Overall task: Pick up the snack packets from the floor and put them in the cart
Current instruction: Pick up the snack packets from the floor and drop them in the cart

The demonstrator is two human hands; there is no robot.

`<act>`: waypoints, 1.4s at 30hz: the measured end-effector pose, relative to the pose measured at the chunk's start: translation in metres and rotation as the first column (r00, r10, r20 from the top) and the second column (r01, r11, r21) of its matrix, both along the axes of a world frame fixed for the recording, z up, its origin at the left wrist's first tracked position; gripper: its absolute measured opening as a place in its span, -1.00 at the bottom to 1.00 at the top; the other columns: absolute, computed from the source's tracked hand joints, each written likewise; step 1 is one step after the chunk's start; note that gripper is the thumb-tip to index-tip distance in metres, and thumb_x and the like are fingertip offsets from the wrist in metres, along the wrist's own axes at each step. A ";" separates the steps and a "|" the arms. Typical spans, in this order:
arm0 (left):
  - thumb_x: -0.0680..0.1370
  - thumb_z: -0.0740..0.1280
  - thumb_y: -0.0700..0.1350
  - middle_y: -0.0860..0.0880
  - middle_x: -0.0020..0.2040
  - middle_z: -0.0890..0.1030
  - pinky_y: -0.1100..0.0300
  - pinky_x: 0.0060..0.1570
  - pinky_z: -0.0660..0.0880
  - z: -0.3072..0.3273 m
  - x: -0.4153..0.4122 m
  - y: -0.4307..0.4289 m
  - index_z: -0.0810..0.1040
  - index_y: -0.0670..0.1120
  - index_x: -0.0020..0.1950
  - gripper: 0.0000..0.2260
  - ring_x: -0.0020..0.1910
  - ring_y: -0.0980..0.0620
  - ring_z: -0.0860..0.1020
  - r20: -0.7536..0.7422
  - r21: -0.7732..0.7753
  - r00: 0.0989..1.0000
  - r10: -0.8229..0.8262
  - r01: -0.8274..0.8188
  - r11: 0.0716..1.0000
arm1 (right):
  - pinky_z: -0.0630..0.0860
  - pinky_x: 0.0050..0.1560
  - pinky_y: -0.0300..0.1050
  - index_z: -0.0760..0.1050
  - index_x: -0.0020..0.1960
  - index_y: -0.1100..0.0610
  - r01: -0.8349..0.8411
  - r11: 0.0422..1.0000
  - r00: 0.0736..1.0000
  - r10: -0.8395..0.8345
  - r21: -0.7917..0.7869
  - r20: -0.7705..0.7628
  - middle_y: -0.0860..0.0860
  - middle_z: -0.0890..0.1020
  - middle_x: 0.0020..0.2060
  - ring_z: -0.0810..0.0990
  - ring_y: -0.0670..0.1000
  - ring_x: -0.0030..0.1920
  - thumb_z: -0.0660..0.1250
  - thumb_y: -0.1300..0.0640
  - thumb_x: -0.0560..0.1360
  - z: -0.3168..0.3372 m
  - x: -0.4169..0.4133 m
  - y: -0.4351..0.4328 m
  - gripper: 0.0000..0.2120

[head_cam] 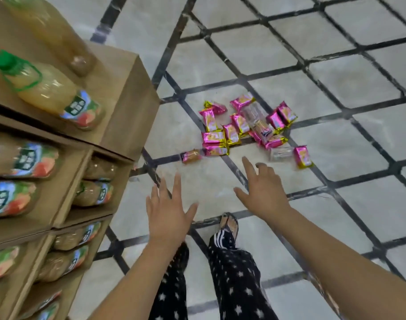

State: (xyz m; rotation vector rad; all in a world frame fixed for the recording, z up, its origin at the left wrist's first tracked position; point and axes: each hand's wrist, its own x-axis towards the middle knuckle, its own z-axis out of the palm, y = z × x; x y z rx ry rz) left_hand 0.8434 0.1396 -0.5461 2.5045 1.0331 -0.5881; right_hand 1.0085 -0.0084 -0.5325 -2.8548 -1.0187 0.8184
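Several pink and gold snack packets (232, 131) lie scattered in a loose pile on the tiled floor ahead of me, with a few clear wrappers among them. One packet (191, 156) lies apart at the left and another (302, 157) at the right. My left hand (168, 209) reaches forward with fingers spread and holds nothing, well short of the pile. My right hand (263, 188) stretches out closer to the packets, index finger extended, holding nothing. No cart is in view.
A wooden shelf unit (119, 100) stacked with juice bottles (49, 88) stands close on my left. My feet (228, 227) and star-patterned trousers are just below my hands. The pale floor (336, 77) has dark diagonal lines.
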 end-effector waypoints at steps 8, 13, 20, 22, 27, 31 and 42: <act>0.56 0.14 0.31 -0.22 0.59 -0.03 -0.19 0.49 -0.01 -0.279 0.063 0.070 -0.16 0.12 0.59 -0.27 0.56 -0.27 -0.04 -0.018 0.101 0.962 -0.272 0.272 0.957 | 0.30 0.29 0.09 -0.09 0.59 0.02 -0.156 0.985 0.985 0.161 -0.075 0.063 0.22 0.29 0.39 0.28 0.23 0.36 0.23 -0.21 0.55 -0.277 0.069 0.047 -0.21; 0.54 0.17 0.33 -0.24 0.59 -0.02 -0.20 0.48 0.01 -0.428 0.101 0.121 -0.12 0.17 0.59 -0.26 0.55 -0.30 0.00 0.027 0.235 0.913 -0.408 0.391 0.890 | 0.26 0.34 0.12 -0.06 0.59 -0.03 -0.244 0.966 0.958 0.254 -0.091 0.132 0.27 0.26 0.42 0.24 0.28 0.41 0.34 -0.19 0.49 -0.429 0.103 0.073 -0.15; 0.40 0.10 0.44 -0.28 0.42 0.41 -0.27 0.23 0.39 -0.554 0.142 0.162 0.21 0.14 0.53 -0.26 0.36 -0.34 0.42 0.122 0.336 0.760 -0.638 0.573 0.748 | 0.49 0.12 0.15 0.18 0.53 -0.12 -0.490 0.871 0.835 0.460 0.029 0.300 0.29 0.47 0.23 0.48 0.31 0.20 0.60 0.00 0.17 -0.559 0.157 0.106 0.03; 0.39 0.06 0.44 -0.24 0.37 0.47 -0.21 0.19 0.46 -0.563 0.141 0.167 0.08 0.19 0.57 -0.22 0.29 -0.29 0.50 0.162 0.324 0.742 -0.651 0.583 0.745 | 0.51 0.05 0.08 0.17 0.53 -0.15 -0.505 0.862 0.826 0.466 0.045 0.317 0.23 0.49 0.21 0.49 0.26 0.14 0.57 0.10 0.18 -0.570 0.161 0.109 0.02; 0.40 0.39 0.26 -0.08 0.13 0.42 0.03 -0.08 0.52 -0.557 0.140 0.170 -0.17 0.34 0.51 -0.11 -0.04 -0.12 0.55 0.140 0.154 0.763 -0.631 0.612 0.775 | 0.40 -0.36 -0.05 0.19 0.52 -0.18 -0.517 0.856 0.799 0.477 0.011 0.366 0.13 0.48 -0.15 0.48 0.15 -0.20 0.58 0.02 0.23 -0.574 0.155 0.117 -0.04; 0.47 0.37 0.19 -0.04 0.09 0.23 0.17 -0.09 0.48 -0.547 0.126 0.161 -0.35 0.40 0.43 -0.10 -0.06 -0.08 0.55 0.125 -0.006 0.897 -0.423 0.427 0.904 | 0.37 -0.21 -0.02 -0.32 0.50 -0.31 -0.370 0.927 0.913 0.374 -0.050 0.163 0.15 0.45 -0.01 0.49 0.19 -0.06 0.30 -0.07 0.53 -0.556 0.147 0.114 -0.13; 0.52 0.31 0.09 -0.12 0.27 0.36 0.13 -0.02 0.47 -0.480 0.101 0.174 -0.24 0.20 0.57 -0.17 0.02 -0.15 0.53 0.188 0.113 0.978 -0.094 0.074 0.991 | 0.27 -0.27 -0.20 0.03 0.54 -0.28 -0.120 0.977 0.986 0.139 0.176 -0.097 -0.08 0.42 -0.35 0.44 -0.06 -0.24 0.23 -0.17 0.53 -0.496 0.132 0.094 -0.34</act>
